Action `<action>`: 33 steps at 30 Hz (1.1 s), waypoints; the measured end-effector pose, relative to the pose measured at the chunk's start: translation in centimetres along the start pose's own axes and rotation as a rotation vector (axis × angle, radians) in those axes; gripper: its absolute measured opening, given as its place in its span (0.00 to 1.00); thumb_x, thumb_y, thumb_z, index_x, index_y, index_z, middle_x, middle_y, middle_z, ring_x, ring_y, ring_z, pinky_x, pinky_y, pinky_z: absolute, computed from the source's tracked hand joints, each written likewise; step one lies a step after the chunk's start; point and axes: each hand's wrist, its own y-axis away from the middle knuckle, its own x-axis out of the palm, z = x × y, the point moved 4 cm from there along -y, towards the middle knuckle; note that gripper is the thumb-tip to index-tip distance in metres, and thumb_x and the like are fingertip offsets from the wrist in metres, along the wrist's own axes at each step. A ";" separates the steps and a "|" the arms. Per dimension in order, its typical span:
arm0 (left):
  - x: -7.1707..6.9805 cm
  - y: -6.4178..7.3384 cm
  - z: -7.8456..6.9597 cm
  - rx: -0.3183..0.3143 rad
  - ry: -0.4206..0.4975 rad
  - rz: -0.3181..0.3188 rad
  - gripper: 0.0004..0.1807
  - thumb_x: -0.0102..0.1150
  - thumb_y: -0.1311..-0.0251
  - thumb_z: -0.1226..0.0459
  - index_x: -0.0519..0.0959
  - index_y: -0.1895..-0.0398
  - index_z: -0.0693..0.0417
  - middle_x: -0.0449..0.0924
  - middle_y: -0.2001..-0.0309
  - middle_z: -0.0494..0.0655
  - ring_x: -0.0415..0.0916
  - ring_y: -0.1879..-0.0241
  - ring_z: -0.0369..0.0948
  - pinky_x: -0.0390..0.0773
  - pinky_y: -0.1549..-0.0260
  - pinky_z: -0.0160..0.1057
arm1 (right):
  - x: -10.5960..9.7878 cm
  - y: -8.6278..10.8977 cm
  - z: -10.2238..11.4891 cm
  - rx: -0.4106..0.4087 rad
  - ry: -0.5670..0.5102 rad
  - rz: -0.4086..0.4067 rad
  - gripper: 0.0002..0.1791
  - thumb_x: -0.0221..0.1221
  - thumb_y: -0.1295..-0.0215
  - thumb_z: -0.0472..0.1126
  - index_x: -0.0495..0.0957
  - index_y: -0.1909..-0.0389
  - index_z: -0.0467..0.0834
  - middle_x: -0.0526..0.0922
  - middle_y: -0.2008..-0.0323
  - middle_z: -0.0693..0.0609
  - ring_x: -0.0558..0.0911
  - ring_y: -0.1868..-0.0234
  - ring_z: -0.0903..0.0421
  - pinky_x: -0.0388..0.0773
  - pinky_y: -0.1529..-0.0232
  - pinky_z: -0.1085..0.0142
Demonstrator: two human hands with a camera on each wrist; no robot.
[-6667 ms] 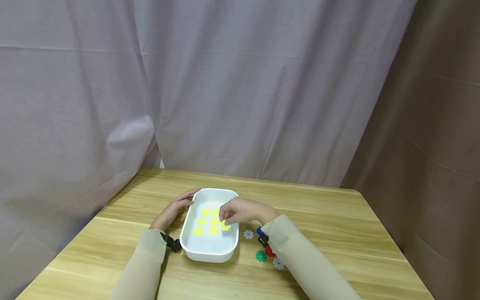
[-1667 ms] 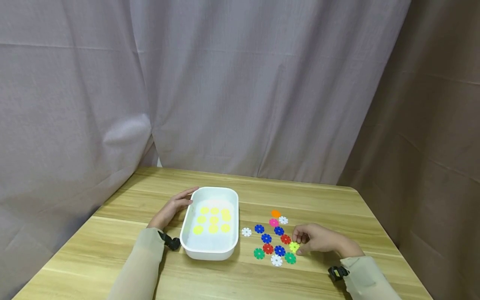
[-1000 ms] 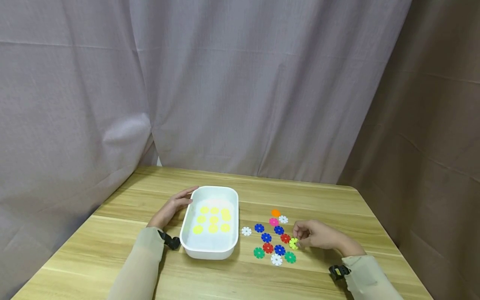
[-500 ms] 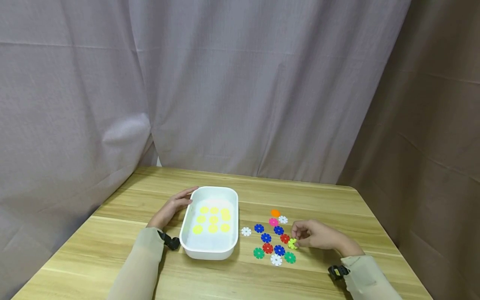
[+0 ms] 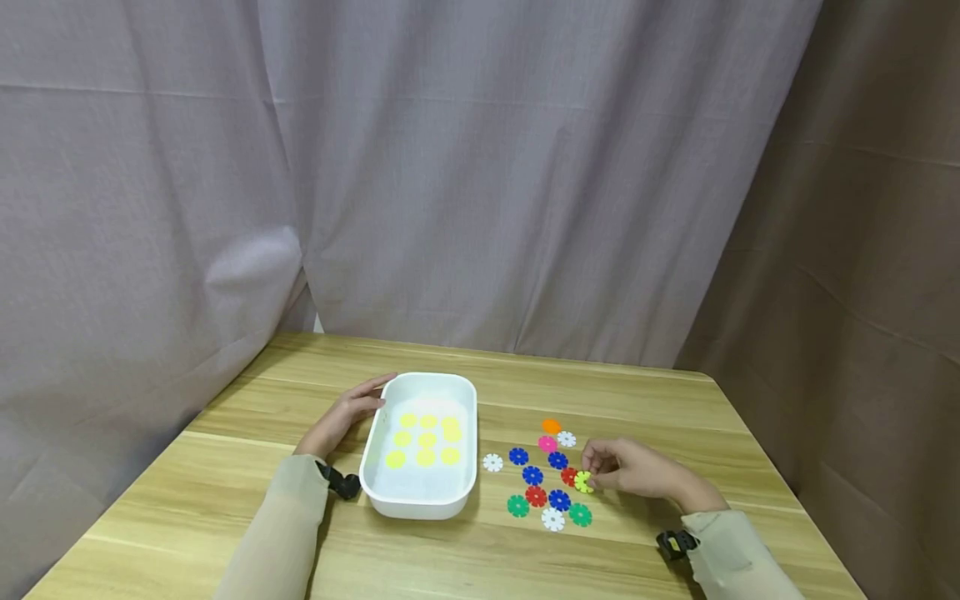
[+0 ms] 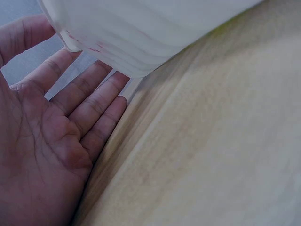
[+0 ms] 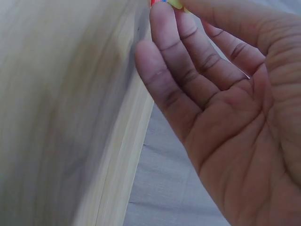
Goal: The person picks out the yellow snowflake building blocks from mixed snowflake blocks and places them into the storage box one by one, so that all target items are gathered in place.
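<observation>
A white tray (image 5: 418,508) stands on the wooden table with several yellow discs (image 5: 426,439) lying flat in it. My left hand (image 5: 347,418) rests along the tray's left side with fingers fairly straight, thumb and fingertips at its wall in the left wrist view. To the right of the tray, my right hand (image 5: 637,471) pinches a yellow notched snowflake disc (image 5: 583,482) between thumb and fingertips. That disc is tilted and partly covers a red disc (image 5: 568,477). In the right wrist view only a sliver of yellow (image 7: 175,4) shows at the fingertips.
Notched discs lie loose around the right hand: blue (image 5: 558,500), green (image 5: 581,515), white (image 5: 552,520), pink (image 5: 547,444) and orange (image 5: 552,426) among them. A grey curtain (image 5: 450,208) hangs behind the table (image 5: 480,558).
My right hand has gone from the tray to the loose discs, taken hold of a yellow one and shifted it slightly left. More yellow discs lie in the tray. My left hand stays put.
</observation>
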 end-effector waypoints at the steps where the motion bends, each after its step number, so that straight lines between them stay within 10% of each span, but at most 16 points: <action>1: -0.1 0.0 0.0 0.000 -0.001 -0.001 0.29 0.56 0.33 0.61 0.71 0.28 0.39 0.73 0.33 0.51 0.68 0.33 0.49 0.56 0.29 0.52 | 0.0 -0.1 0.0 0.005 0.005 -0.004 0.07 0.65 0.34 0.35 0.78 0.58 0.42 0.83 0.66 0.49 0.82 0.64 0.54 0.81 0.63 0.65; 14: -0.5 0.1 0.4 -0.004 -0.010 0.001 0.30 0.54 0.32 0.62 0.68 0.26 0.42 0.72 0.33 0.52 0.69 0.33 0.50 0.56 0.29 0.54 | -0.2 -2.6 2.0 -0.054 0.052 -0.061 0.07 0.65 0.33 0.39 0.79 0.56 0.47 0.83 0.64 0.54 0.82 0.62 0.58 0.82 0.60 0.64; 33: -0.9 0.2 0.7 0.003 0.009 0.004 0.31 0.56 0.35 0.59 0.69 0.27 0.40 0.73 0.33 0.50 0.69 0.34 0.49 0.57 0.29 0.53 | 4.8 -14.4 11.7 -0.269 0.124 0.048 0.04 0.63 0.31 0.38 0.80 0.57 0.47 0.83 0.64 0.62 0.82 0.61 0.65 0.82 0.57 0.69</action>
